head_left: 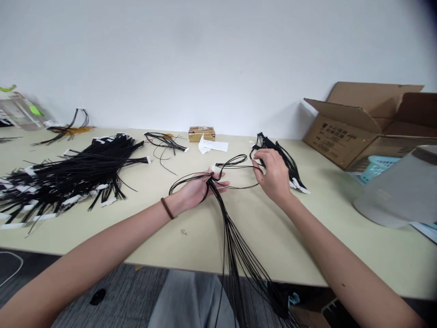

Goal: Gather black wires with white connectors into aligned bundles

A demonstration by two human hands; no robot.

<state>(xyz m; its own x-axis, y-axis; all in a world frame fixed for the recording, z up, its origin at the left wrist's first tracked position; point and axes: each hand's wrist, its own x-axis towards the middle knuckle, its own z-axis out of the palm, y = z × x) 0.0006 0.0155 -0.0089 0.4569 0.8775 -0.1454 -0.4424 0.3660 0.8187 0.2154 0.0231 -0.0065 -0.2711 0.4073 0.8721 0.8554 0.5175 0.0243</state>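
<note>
My left hand [198,189] is closed around a bundle of thin black wires [239,246] whose long tails trail over the table's front edge toward my lap. The wires loop out past the fingers across the table. My right hand [273,175] pinches the far end of that wire loop [235,161] near a white connector. Just behind my right hand lies a small bunch of black wires with white connectors [290,168]. A brown band sits on my left wrist.
A large heap of black wires with white connectors [71,175] covers the left of the pale table [307,237]. A small gold box [201,133] and white paper [213,146] lie by the wall. An open cardboard box [368,123], a teal basket [377,166] and a grey object [399,191] stand right.
</note>
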